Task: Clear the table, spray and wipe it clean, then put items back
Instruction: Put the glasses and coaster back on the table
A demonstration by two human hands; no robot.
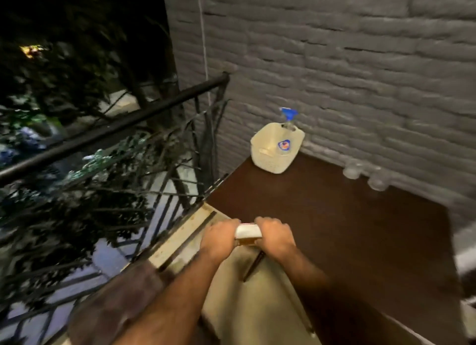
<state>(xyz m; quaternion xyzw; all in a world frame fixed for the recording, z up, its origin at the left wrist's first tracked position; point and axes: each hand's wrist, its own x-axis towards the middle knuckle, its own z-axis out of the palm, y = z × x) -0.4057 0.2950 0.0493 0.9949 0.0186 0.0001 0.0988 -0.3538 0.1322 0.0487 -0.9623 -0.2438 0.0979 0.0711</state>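
Brown table [334,228] edge — both hands [219,237] [277,237] grip white-capped container [247,232] between fingers.

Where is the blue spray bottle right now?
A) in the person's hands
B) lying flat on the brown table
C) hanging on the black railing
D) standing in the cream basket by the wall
D: the spray bottle pokes its blue top out of the cream basket at the table's far corner by the brick wall, while the left hand and right hand hold a small white-topped item instead.
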